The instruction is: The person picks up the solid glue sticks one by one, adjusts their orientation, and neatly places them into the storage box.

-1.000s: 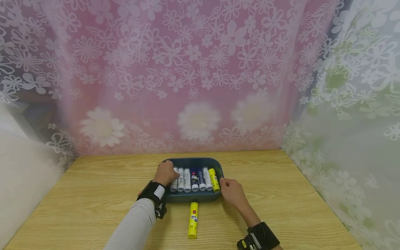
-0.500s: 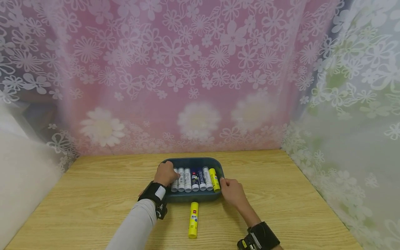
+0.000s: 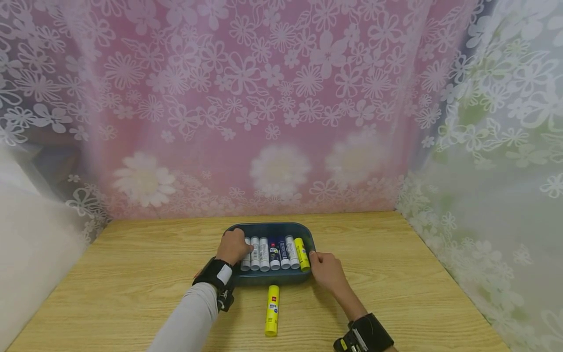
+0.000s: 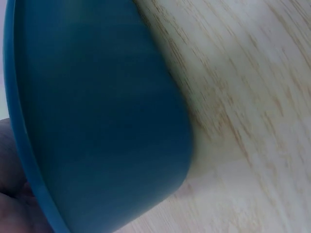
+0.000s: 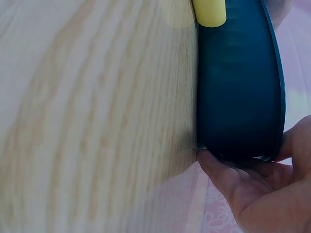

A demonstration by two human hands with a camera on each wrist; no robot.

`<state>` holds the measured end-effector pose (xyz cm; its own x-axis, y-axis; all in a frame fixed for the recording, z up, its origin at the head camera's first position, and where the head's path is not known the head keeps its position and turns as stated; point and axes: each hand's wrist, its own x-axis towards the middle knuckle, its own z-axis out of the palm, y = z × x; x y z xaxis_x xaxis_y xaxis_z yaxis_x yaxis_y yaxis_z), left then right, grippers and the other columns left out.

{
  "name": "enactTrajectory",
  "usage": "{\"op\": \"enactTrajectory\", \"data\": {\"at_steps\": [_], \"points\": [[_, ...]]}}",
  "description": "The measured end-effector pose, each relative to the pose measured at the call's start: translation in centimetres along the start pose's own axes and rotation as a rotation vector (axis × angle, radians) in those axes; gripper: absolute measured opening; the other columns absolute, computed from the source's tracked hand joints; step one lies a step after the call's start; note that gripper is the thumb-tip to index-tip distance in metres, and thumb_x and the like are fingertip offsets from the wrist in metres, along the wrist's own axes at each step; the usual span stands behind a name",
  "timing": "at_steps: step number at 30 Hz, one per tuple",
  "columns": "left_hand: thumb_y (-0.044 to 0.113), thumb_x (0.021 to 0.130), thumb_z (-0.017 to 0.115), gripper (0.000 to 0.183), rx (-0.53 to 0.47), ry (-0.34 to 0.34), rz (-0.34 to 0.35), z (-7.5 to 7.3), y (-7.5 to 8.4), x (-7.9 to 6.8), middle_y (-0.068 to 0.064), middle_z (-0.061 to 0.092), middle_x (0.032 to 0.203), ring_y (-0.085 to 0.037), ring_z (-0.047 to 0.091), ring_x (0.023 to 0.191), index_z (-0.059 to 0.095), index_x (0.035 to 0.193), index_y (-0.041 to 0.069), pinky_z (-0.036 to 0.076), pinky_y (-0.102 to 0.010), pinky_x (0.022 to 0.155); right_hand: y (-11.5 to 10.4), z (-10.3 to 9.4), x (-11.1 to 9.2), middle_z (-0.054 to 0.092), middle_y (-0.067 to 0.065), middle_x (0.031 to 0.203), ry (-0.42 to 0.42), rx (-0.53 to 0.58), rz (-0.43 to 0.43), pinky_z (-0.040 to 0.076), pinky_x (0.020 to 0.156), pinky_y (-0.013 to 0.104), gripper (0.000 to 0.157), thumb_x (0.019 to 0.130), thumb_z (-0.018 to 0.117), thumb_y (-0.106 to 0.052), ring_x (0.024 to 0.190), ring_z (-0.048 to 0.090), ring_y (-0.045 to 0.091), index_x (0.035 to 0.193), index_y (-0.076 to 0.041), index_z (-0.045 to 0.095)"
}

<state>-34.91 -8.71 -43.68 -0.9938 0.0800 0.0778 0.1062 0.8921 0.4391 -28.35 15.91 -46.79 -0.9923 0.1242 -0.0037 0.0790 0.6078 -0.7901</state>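
A dark blue-green plastic tray [image 3: 272,279] sits on the table, with a row of white, dark blue and yellow glue sticks [image 3: 264,254] lying side by side in it. My left hand [image 3: 233,246] reaches over its left end, thumb at the leftmost white sticks. The left wrist view shows that hand [image 4: 14,208] beyond the tray's rim; I cannot tell what its hidden fingertips hold. My right hand [image 3: 327,269] grips the right end, thumb at the rim and a finger [image 5: 209,160] low on the outer wall. Another yellow glue stick [image 3: 272,313] lies in front of the tray.
The wood-grain table [image 3: 145,293] ends at a pink floral curtain [image 3: 272,122] behind and a pale floral curtain [image 3: 497,195] on the right. Black straps with cameras circle both wrists.
Almost nothing differs. Both hands stay at the tray's ends, and the yellow glue stick in front lies where it was.
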Motion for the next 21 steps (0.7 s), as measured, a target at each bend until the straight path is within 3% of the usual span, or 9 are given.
{"op": "enactTrajectory", "data": {"at_steps": [5, 10, 15, 21], "points": [[0.014, 0.087, 0.078, 0.021, -0.001, 0.001, 0.023, -0.2, -0.1, -0.2, -0.012, 0.062, 0.071, -0.024, 0.06, 0.065, 0.066, 0.083, -0.003, 0.05, -0.035, 0.06, 0.0, 0.1, 0.0, 0.038, -0.003, 0.056, -0.005, -0.004, -0.001, 0.026, 0.049, 0.023, 0.046, 0.107, 0.044, -0.026, 0.05, 0.035, 0.012, 0.063, -0.015, 0.046], [0.011, 0.089, 0.074, 0.024, -0.017, 0.028, 0.054, -0.6, 0.3, -0.3, -0.004, 0.047, 0.061, -0.019, 0.048, 0.057, 0.06, 0.071, 0.002, 0.036, -0.029, 0.052, -0.1, 0.2, -0.1, 0.039, -0.003, 0.057, -0.012, -0.007, 0.008, 0.028, 0.05, 0.024, 0.045, 0.108, 0.043, -0.026, 0.051, 0.036, 0.013, 0.064, -0.014, 0.047], [0.014, 0.093, 0.072, 0.027, -0.042, 0.037, 0.098, -1.6, 1.5, -0.8, 0.0, 0.039, 0.06, -0.015, 0.043, 0.053, 0.057, 0.073, 0.004, 0.031, -0.026, 0.05, -0.1, 0.2, -0.2, 0.04, -0.003, 0.058, -0.017, -0.004, 0.01, 0.029, 0.05, 0.025, 0.045, 0.108, 0.042, -0.027, 0.052, 0.037, 0.013, 0.065, -0.014, 0.047], [0.015, 0.093, 0.074, 0.027, -0.111, -0.004, 0.195, -2.9, 3.7, -1.7, 0.002, 0.034, 0.06, -0.013, 0.036, 0.051, 0.056, 0.074, 0.005, 0.027, -0.025, 0.05, 0.1, 0.1, 0.0, 0.04, -0.002, 0.059, -0.018, -0.004, 0.015, 0.029, 0.05, 0.025, 0.044, 0.108, 0.042, -0.027, 0.052, 0.037, 0.014, 0.067, -0.013, 0.049]]}}
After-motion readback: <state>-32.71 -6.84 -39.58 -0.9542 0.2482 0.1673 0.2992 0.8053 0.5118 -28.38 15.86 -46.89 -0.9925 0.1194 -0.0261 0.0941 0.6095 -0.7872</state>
